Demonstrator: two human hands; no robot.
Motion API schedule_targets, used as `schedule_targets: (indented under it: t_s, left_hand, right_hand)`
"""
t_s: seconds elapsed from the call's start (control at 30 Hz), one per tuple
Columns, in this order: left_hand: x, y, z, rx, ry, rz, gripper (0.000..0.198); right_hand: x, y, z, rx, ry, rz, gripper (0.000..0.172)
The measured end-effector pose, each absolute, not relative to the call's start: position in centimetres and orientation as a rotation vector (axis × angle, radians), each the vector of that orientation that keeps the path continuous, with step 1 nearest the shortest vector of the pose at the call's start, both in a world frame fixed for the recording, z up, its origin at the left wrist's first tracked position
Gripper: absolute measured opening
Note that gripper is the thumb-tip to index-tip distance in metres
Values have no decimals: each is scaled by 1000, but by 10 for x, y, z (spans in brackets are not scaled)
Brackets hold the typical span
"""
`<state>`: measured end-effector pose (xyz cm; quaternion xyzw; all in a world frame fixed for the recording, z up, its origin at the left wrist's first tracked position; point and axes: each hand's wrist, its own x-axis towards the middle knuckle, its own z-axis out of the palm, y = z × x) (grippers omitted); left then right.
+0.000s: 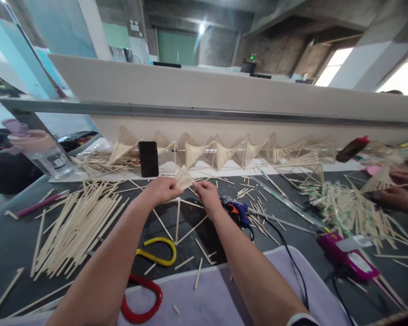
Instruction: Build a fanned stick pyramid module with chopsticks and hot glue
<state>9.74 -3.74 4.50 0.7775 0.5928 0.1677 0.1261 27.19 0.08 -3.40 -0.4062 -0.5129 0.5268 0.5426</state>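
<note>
a handling step is in hand: a fan (184,178) of thin sticks is held up near the centre of the view, above a truss (177,222) laid on the table (7,253). the fan's left side is gripped by the thumb and fingers of the left hand (165,190). the fingertips of the right hand (208,195) are closed at the fan's right edge; whether a stick is pinched there cannot be told. for any next move, a light touch and a steady left grip seem to be called for.

the dark surface is strewn with offcuts. a stick pile (76,231) is spread at the left, a blue glue gun (243,213) is set right of centre, and a pink glue gun (348,258) at the lower right. a towel (187,294) is laid along the bottom edge. a row of similar fans (224,151) is stood before a pale board (224,90). at the far right, another fan is handled by a co-worker (401,199). behind, a bare concrete room is lit by a lamp (201,29).
</note>
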Motion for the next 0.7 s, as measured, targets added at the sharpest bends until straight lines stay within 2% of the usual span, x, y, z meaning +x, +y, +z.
schedule_targets:
  t_s: [0.7]
  left_hand:
    - [101,-35,44,2284,1727,449,29]
  right_hand:
    - [279,4,-38,-859,-1212,1376,24]
